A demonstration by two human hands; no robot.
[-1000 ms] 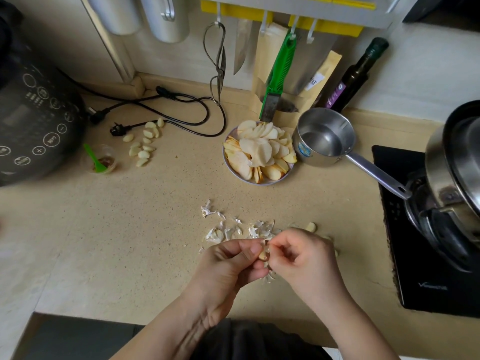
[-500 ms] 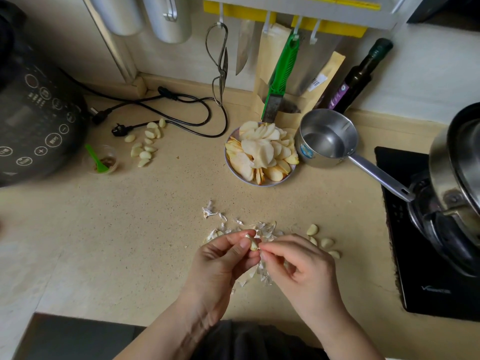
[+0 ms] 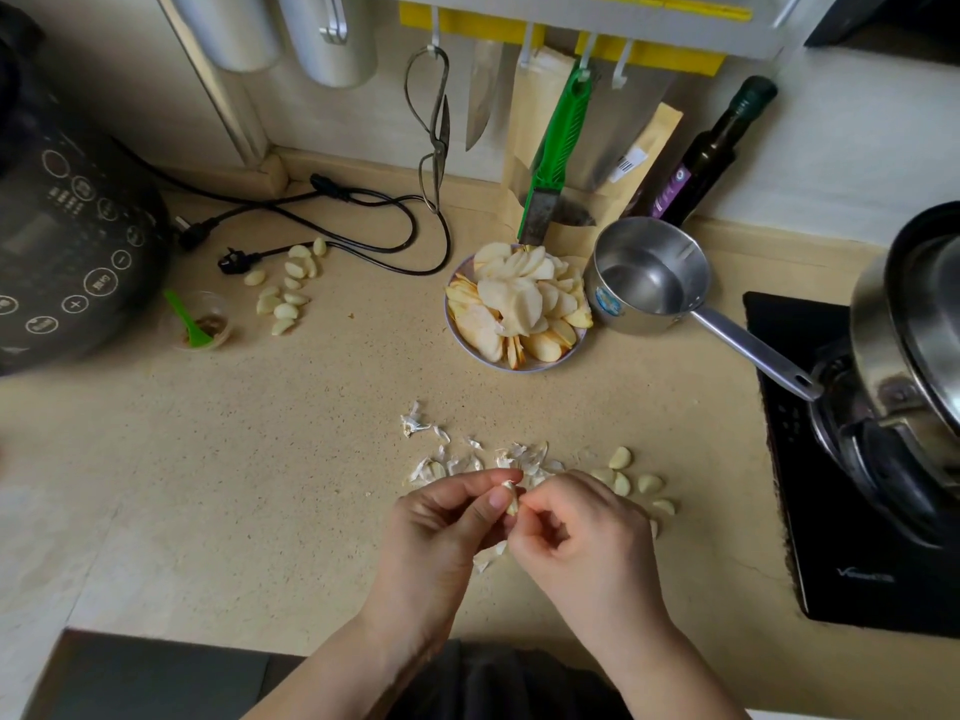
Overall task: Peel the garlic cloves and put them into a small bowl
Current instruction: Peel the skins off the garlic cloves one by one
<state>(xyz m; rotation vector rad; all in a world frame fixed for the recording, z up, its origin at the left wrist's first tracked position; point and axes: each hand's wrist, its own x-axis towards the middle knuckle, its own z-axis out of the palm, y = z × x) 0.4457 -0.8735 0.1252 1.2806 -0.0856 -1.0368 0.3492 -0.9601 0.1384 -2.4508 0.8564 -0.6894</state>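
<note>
1. The left hand (image 3: 441, 532) and the right hand (image 3: 582, 543) met low over the desk (image 3: 260, 485).
2. Both hands pinched one small clove (image 3: 510, 495) between their fingertips. The left thumb and first finger were curled on it, and the right fingers were curled at its other side.
3. Thin white skins (image 3: 467, 459) lay scattered on the desk just past the hands. A few bits showed under the hands too.
4. Some cloves (image 3: 631, 478) lay on the desk right beside the right hand.
5. A pile (image 3: 288, 291) of more cloves lay far off to the left, near a black plug (image 3: 234, 262) and its cord.
6. A small clear cup (image 3: 200, 322) with a green spoon stood next to that pile, beside a big black cooker (image 3: 72, 241).
7. A plate (image 3: 519, 367) of sliced fruit sat in the middle at the back.
8. A shiny pan (image 3: 649, 278) stood touching the plate's right side, and its handle pointed at the black stove (image 3: 841, 511).
9. Scissors (image 3: 434, 132) and a green tool (image 3: 558, 148) hung on the wall behind.
</note>
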